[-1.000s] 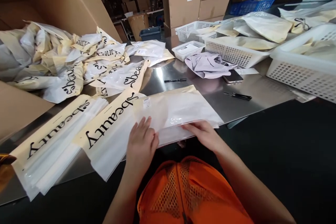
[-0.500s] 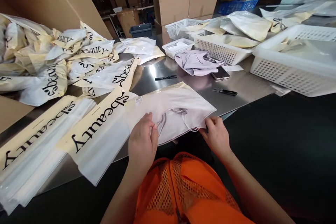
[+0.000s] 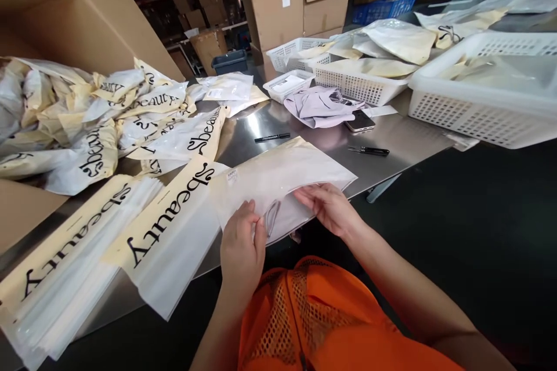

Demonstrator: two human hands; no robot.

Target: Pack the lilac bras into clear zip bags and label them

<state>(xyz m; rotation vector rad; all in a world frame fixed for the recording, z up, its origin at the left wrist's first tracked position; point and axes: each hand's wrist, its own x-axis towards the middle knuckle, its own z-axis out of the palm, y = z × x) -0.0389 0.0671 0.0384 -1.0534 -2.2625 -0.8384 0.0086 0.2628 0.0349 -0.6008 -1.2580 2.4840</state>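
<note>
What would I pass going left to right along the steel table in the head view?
Bag stack → left hand → right hand → scissors → big white basket.

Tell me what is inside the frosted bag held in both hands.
Through the frosted bag, pinched by left hand and right hand, a pale folded garment with a grey strap shows; its details are hidden.

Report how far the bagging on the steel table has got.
Done: filled frosted bags lie heaped in the open cardboard box at left. In hand: the left hand and right hand grip the open end of a frosted white garment bag, with grey fabric showing inside. Left: a loose lilac garment and a stack of flat empty "Sbeauty" bags.
</note>
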